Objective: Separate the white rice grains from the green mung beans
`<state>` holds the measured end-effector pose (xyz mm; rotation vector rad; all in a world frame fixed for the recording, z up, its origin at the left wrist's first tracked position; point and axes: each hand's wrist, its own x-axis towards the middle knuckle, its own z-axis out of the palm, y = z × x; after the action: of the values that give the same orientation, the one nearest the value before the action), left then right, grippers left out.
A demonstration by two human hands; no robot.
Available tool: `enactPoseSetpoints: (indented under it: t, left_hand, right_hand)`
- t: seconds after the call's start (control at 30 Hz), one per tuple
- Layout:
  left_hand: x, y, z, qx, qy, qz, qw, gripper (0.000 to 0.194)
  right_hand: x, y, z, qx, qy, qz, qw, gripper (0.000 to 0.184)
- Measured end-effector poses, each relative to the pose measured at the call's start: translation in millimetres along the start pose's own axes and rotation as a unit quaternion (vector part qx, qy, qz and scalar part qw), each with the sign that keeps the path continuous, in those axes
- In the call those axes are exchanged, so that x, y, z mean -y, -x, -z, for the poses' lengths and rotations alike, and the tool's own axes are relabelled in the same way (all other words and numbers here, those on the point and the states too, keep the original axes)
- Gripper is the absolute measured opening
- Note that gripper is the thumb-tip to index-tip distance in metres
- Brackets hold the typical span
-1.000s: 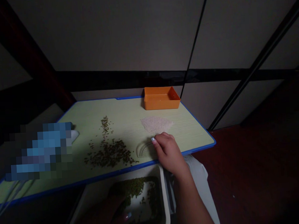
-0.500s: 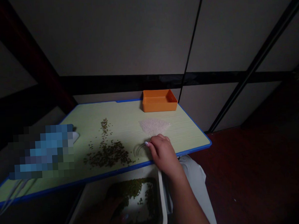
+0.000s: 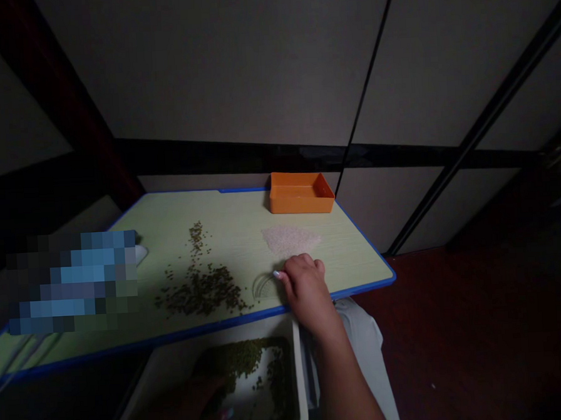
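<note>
My right hand (image 3: 306,287) is closed on the right part of a clear protractor (image 3: 262,287), which lies at the table's front edge. Just beyond it is a flat heap of small whitish granules (image 3: 290,239). Dark brownish-green bits (image 3: 207,290) lie scattered left of the protractor, with a thinner trail running toward the back. Down in deep shadow, my left hand (image 3: 198,393) reaches into a white tub (image 3: 301,384) below the table, beside a mass of small green bits (image 3: 248,357). Its fingers are too dark to make out.
An orange open box (image 3: 301,202) stands at the back right of the pale green table (image 3: 358,250), which has a blue rim. A blurred-out blue object (image 3: 86,270) sits on the left side. Wall panels (image 3: 236,74) rise behind the table.
The view has shifted slightly. My right hand stays on the protractor at nearly the same spot, and my left hand remains in the tub.
</note>
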<state>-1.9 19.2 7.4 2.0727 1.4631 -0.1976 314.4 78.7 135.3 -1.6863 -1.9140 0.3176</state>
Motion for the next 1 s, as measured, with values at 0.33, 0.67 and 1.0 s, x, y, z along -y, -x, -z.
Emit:
enactPoseSetpoints:
  t: [0.33,0.67,1.0]
  left_hand:
    - [-8.3,3.1,5.6,0.014,-0.018,-0.001,1.000,0.063]
    - [-6.3,1.9,2.8,-0.004,-0.003,-0.006,1.000,0.062]
    - [-8.4,5.5,3.5,-0.016,-0.007,-0.006,1.000,0.059]
  right_hand:
    - [2.3,-0.3,2.0,0.021,0.008,-0.005,1.000,0.017]
    - [-2.6,0.3,1.3,0.017,-0.004,0.021,1.000,0.019]
    - [2.6,1.3,4.7,0.042,0.029,0.028,0.998,0.016]
